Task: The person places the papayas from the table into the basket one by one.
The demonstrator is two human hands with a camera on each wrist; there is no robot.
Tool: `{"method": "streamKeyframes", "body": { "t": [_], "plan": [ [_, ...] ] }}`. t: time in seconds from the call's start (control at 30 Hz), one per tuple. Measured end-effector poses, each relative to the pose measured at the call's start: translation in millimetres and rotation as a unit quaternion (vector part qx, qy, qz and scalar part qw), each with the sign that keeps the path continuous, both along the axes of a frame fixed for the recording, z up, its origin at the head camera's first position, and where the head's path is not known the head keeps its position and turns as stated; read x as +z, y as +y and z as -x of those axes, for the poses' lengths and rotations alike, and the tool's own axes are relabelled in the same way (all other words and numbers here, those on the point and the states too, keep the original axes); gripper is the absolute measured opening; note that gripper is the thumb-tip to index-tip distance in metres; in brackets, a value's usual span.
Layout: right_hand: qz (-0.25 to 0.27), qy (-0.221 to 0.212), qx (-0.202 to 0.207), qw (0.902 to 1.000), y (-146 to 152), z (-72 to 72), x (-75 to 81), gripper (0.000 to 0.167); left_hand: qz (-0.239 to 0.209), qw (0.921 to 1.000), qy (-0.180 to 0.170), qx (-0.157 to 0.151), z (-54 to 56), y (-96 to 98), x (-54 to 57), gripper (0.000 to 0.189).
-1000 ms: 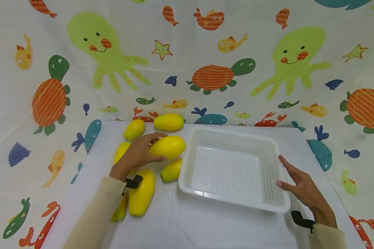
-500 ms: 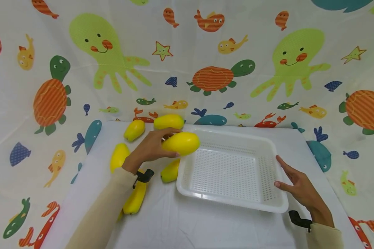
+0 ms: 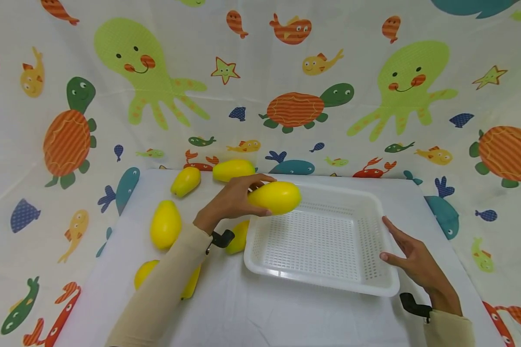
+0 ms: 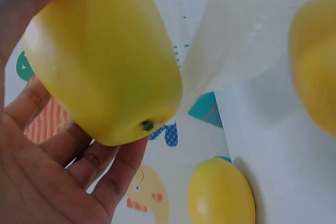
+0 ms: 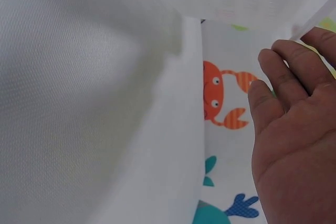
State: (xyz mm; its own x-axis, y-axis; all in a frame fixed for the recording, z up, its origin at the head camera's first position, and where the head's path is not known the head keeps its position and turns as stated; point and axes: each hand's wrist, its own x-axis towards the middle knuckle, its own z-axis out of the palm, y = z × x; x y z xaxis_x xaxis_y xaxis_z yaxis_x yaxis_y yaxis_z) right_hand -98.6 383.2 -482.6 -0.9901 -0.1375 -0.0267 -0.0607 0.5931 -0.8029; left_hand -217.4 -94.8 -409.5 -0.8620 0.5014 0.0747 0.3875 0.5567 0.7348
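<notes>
My left hand (image 3: 230, 200) grips a yellow papaya (image 3: 280, 198), thumb on one side and fingers on the other. It is held in the air above the left rim of a white perforated plastic basket (image 3: 319, 282). In the left wrist view the green stem end of the papaya (image 4: 105, 61) faces the camera. On the far side, my right hand (image 3: 421, 262) has its fingers extended against the basket's right rim. In the right wrist view, fingertips of the right hand (image 5: 299, 114) lie close to the basket wall; contact is hard to judge.
More papayas lie left of the basket: one (image 3: 233, 170) at the back edge, one (image 3: 185, 182) beside it, one (image 3: 166, 225) further forward, one (image 3: 239, 237) against the basket. Others are partly under the left sleeve (image 3: 160, 294). A sea-animal printed cloth (image 3: 252, 72) hangs behind the white table.
My left hand has carried the papaya rightward and slightly up, from among the other papayas to over the basket's left rim. The right hand stays at the basket's right side.
</notes>
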Motion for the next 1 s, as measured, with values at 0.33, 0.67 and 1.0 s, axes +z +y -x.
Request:
{"method": "streamKeyframes", "body": {
  "t": [0.33,0.67,1.0],
  "plan": [
    [-0.004,0.007,0.000,1.0000,-1,-3.8,-0.7,0.095,0.019,0.9996,-0.001,-0.019,8.7,24.4,-0.5,0.076],
    [-0.012,0.002,-0.003,0.9999,-4,-6.9,-0.5,0.097,0.038,0.9983,-0.003,-0.045,19.2,46.7,-6.9,0.074],
    [-0.015,0.007,-0.005,0.9999,-6,-9.5,0.6,0.097,0.059,0.9961,-0.010,-0.065,26.9,55.6,-14.6,0.074]
  ]
}}
